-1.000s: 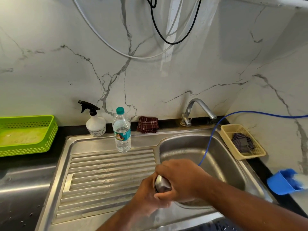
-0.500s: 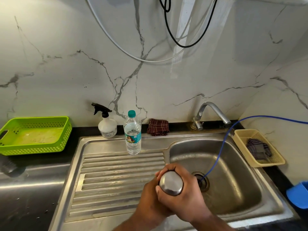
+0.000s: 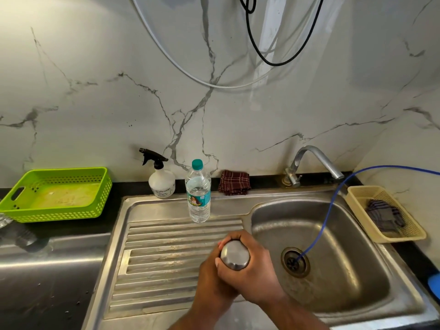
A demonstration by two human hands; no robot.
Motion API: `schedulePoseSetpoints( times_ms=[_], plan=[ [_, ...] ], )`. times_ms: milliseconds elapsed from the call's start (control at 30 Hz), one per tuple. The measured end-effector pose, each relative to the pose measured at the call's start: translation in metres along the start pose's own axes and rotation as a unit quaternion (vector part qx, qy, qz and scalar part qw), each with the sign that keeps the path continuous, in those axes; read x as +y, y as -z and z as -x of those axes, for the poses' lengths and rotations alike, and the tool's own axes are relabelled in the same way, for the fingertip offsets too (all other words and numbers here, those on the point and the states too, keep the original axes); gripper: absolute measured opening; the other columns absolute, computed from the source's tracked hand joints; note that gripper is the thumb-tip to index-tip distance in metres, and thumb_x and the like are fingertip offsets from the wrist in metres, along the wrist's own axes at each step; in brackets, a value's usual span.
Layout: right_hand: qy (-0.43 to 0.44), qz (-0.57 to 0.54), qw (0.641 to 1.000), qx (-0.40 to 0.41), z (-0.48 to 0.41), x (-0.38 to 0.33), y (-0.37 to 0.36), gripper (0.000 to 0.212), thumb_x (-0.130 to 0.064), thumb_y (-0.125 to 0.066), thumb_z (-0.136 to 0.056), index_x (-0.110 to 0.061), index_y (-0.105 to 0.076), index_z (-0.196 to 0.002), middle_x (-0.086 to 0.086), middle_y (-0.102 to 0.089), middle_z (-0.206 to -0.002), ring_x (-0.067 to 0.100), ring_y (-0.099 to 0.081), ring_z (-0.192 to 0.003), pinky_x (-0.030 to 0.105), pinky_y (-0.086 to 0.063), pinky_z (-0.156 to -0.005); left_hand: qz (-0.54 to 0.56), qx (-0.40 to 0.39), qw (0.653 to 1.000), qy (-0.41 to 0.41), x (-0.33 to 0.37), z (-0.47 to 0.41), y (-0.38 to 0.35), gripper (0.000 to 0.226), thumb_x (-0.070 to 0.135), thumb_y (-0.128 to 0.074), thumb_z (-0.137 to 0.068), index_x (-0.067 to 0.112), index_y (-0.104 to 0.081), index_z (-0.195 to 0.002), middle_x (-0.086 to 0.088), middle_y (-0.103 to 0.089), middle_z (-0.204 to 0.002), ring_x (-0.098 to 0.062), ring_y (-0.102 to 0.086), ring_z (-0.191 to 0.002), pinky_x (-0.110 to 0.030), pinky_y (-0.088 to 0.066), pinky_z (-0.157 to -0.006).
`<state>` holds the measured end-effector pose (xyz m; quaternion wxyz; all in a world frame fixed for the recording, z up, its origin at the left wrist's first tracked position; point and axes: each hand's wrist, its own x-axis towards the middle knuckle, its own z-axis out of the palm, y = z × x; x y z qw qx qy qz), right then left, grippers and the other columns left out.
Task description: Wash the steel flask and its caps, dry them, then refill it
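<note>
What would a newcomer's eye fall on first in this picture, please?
Probably the left hand and right hand, clasped round the steel flask at the front of the sink. Next come the bright green basket at far left and the blue hose running down into the drain.

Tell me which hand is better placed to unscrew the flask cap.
Probably the right hand: it curls round the top end of the flask, while the left hand grips the body lower down.
</note>
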<state>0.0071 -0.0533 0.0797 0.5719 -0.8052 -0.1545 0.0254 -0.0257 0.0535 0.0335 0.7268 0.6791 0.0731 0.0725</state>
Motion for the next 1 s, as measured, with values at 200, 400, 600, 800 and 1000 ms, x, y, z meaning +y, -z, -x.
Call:
schedulePoseSetpoints(
  times_ms=[200, 400, 600, 800, 1000],
  plan=[
    [0.019, 0.017, 0.999, -0.033, -0.047, -0.004, -0.017, 0.040, -0.027, -0.087, -0.072, -0.029, -0.065, -0.105, -0.010, -0.072, -0.100, 0.014, -0.069, -0.098, 0.034, -0.059, -0.085, -0.081, 0.034, 0.995, -0.047, 0.005, -0.040, 0.025, 0.046, 0.035, -0.077, -0.064, 0.029, -0.069, -0.109, 0.011, -0.076, -0.105, -0.009, -0.073, -0.099, -0.031, -0.060, -0.085],
    [0.020, 0.017, 0.999, -0.044, -0.084, -0.001, -0.030, 0.040, -0.024, -0.089, -0.073, -0.029, -0.064, -0.104, -0.012, -0.071, -0.100, 0.008, -0.067, -0.100, 0.025, -0.057, -0.087, -0.087, 0.044, 0.995, 0.006, -0.004, -0.079, 0.043, 0.056, 0.039, -0.078, -0.060, 0.035, -0.066, -0.114, 0.003, -0.076, -0.108, -0.018, -0.072, -0.106, -0.047, -0.057, -0.096],
    [0.013, 0.028, 0.999, -0.044, -0.096, 0.005, -0.037, 0.044, -0.029, -0.091, -0.071, -0.032, -0.061, -0.103, -0.011, -0.071, -0.098, 0.008, -0.068, -0.096, 0.023, -0.057, -0.082, -0.108, 0.036, 0.992, 0.057, -0.018, -0.090, 0.050, 0.055, 0.036, -0.080, -0.058, 0.035, -0.067, -0.112, 0.003, -0.077, -0.102, -0.021, -0.074, -0.099, -0.056, -0.059, -0.089],
    [-0.008, 0.029, 0.998, -0.048, -0.094, 0.003, -0.037, 0.056, -0.037, -0.093, -0.069, -0.040, -0.054, -0.109, -0.016, -0.068, -0.108, -0.002, -0.063, -0.103, 0.010, -0.051, -0.082, -0.111, 0.022, 0.992, 0.050, -0.020, -0.089, 0.051, 0.066, 0.030, -0.086, -0.059, 0.029, -0.062, -0.120, -0.004, -0.077, -0.105, -0.027, -0.074, -0.100, -0.060, -0.058, -0.088],
    [-0.015, -0.011, 0.997, -0.078, -0.096, 0.000, -0.029, 0.060, -0.041, -0.093, -0.070, -0.039, -0.056, -0.118, -0.012, -0.070, -0.110, 0.003, -0.066, -0.105, 0.023, -0.057, -0.090, -0.143, -0.006, 0.990, -0.011, -0.001, -0.080, 0.051, 0.077, 0.010, -0.093, -0.064, 0.029, -0.051, -0.127, 0.010, -0.075, -0.104, -0.010, -0.074, -0.095, -0.024, -0.059, -0.074]
  ],
)
